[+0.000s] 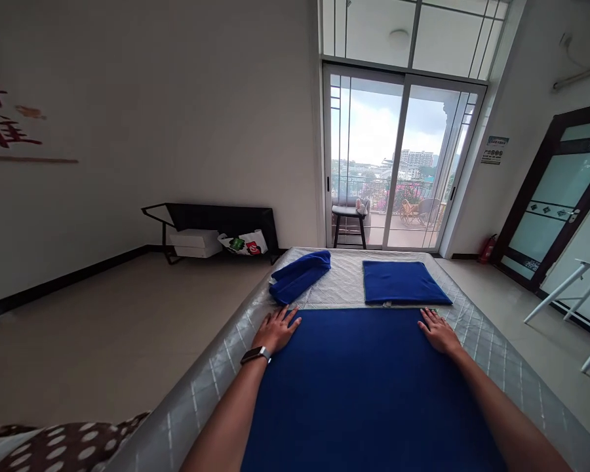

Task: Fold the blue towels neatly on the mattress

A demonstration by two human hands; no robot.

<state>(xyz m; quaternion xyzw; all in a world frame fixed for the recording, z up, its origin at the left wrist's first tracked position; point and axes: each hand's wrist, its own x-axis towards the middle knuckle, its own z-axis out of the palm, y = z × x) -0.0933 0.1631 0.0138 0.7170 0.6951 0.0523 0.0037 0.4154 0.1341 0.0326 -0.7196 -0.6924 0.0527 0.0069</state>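
Observation:
A large dark blue cloth (358,387) lies spread flat on a quilted mattress (347,282). Its far left corner is under my left hand (275,330), which rests flat with the fingers apart; a watch (256,354) is on that wrist. On the far right corner lies my right hand (440,331), also flat with spread fingers. Just beyond my left hand is a loosely folded blue cloth (301,275). Past the far edge, to the right, a blue cloth folded into a flat rectangle (404,282) lies by itself. The near end of the large cloth runs out of view.
A black bench (221,216) stands by the left wall with a white box (195,242) and a printed bag (244,242) under it. Polka-dot fabric (78,446) is at lower left. White furniture legs (555,298) stand right of the mattress. Sliding glass doors (396,157) are beyond.

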